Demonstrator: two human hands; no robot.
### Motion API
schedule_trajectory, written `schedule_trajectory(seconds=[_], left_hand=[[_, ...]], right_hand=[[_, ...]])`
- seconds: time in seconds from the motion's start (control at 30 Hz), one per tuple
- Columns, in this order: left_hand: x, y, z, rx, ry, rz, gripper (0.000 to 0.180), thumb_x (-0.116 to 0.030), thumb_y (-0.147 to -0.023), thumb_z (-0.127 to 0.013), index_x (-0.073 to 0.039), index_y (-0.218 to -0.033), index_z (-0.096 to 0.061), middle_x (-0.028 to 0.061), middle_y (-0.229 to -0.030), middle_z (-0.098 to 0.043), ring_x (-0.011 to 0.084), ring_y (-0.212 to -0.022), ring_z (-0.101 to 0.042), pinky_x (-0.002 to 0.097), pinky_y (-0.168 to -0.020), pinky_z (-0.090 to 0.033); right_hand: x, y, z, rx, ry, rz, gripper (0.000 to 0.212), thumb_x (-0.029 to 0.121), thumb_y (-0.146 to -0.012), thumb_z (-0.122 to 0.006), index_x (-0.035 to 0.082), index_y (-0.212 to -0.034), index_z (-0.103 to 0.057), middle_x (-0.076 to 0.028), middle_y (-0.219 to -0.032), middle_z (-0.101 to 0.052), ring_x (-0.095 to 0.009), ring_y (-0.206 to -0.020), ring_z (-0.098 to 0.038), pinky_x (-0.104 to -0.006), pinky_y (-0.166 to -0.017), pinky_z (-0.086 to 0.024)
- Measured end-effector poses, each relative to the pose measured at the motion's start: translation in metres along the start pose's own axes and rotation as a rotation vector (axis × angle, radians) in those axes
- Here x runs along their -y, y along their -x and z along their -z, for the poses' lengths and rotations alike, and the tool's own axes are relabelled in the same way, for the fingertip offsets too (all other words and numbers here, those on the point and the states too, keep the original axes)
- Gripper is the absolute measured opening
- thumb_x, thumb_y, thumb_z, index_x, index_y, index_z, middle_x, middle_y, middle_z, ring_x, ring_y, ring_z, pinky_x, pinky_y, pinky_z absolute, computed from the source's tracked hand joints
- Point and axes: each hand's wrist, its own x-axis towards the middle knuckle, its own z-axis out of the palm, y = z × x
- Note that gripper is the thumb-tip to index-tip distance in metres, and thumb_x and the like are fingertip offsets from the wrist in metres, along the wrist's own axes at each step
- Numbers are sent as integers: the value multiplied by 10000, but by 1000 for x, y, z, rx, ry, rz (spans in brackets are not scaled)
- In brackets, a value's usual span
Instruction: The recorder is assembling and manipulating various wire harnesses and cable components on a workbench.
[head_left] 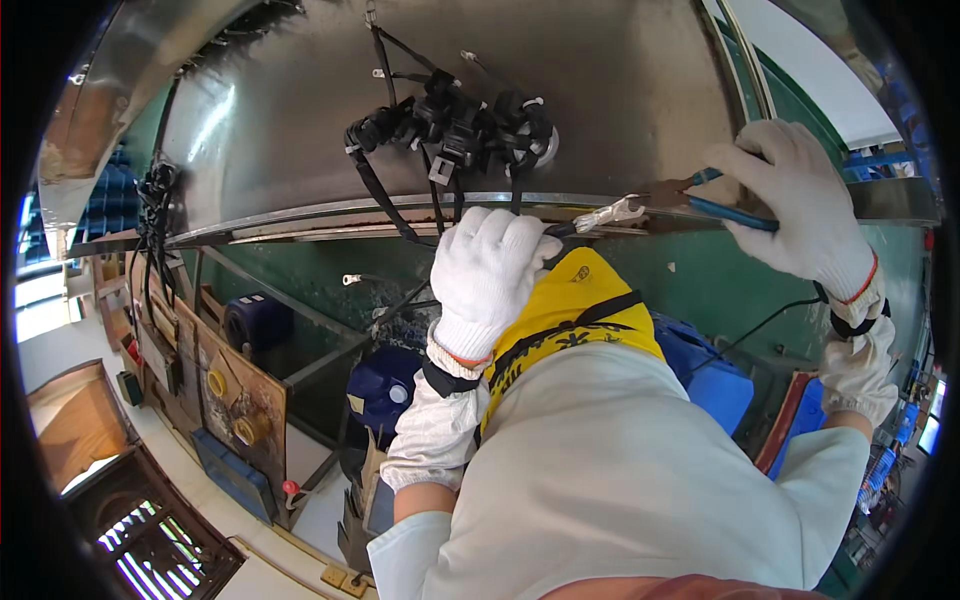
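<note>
One pair of pliers [690,195], blue-handled, its jaws closed on a small silver terminal [612,213] at the front edge of the steel surface [620,90]; right hand [795,200], white-gloved, wrapped around the handles. Left hand [485,270], also gloved, fisted on a dark wire just beside the terminal. One bundle of black connectors [450,125] lies farther back; two blue drums [385,385] stand below.

Industrial workshop or assembly floor. Evidenced by a steel-topped workbench [620,90] carrying a black wiring harness [450,125], a green metal frame [300,320] beneath, blue plastic drums [385,385] and crates [720,385] stored underneath, white work gloves, and blue-handled pliers [690,195].
</note>
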Motion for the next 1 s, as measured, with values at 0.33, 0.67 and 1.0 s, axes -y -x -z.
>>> schedule_trajectory(seconds=[0.33,0.67,1.0], left_hand=[[3,1,3,8,26,-14,204,-197,-643,-713,-142,-797,-591,24,-725,-524,240,-716,-539,367,-586,-444],[-1,-4,11,102,-14,18,173,-195,-696,-710,-127,-833,-629,41,-769,-582,256,-745,-567,383,-614,-464],[-1,1,7,89,12,-21,202,-215,-676,-710,-126,-840,-630,43,-758,-562,260,-751,-563,389,-616,-464]], right_hand=[[-18,11,-23,-173,-13,-98,486,143,-623,-681,105,-1089,-546,-139,-1072,-527,-365,-1028,-507,-434,-875,-423],[11,5,-2,-18,73,-22,477,193,-636,-735,123,-1069,-545,-111,-1003,-517,-329,-975,-505,-437,-862,-415],[17,-1,1,-25,75,39,438,193,-635,-725,122,-1026,-541,-91,-954,-506,-311,-944,-505,-436,-837,-420]])
